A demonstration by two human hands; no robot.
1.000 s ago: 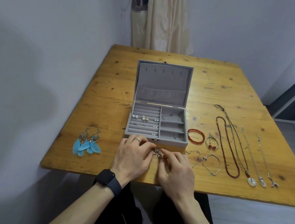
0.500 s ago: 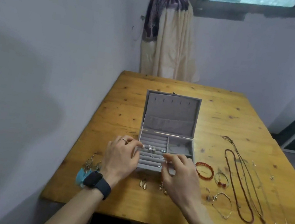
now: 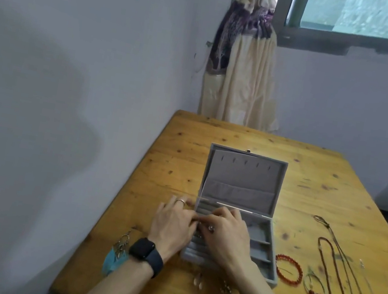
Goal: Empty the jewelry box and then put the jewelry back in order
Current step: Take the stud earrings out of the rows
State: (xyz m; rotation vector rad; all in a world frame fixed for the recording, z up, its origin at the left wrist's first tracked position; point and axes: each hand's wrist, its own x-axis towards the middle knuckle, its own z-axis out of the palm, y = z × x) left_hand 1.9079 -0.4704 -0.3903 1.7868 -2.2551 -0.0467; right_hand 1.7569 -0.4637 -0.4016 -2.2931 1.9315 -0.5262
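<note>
Nearest to us, just short of the hands and between the forearms, small metal earrings (image 3: 227, 291) lie loose on the varnished, knotty pine table (image 3: 312, 171). Soft teal feather earrings (image 3: 115, 255) sit outside the left wrist, partly hidden by a black watch (image 3: 146, 254). The left hand (image 3: 171, 227) and right hand (image 3: 226, 237) meet fingertip to fingertip, fingers curled, over the padded roll section of the jewelry box (image 3: 260, 237), which lies directly under them. A small bright piece (image 3: 211, 228) shows at the right thumb. We cannot tell whether either hand has it pinched, or how far the fingers are parted. We judge the main hazard to be a slip. A piece this small and smooth can drop into a slot between the rolls, or bounce off the hard tabletop towards the left edge. A forearm dragged back could also sweep the loose earrings away. The box is grey and velvety, with square compartments under and beside the right hand. Beyond the right wrist lie a round red bead bracelet (image 3: 289, 269) and long thin necklaces (image 3: 346, 275), which would tangle easily if snagged. Past the fingertips the flocked lid (image 3: 241, 178) stands open. Further off hang a gathered cream curtain (image 3: 240, 77) and a window (image 3: 363, 16).
</note>
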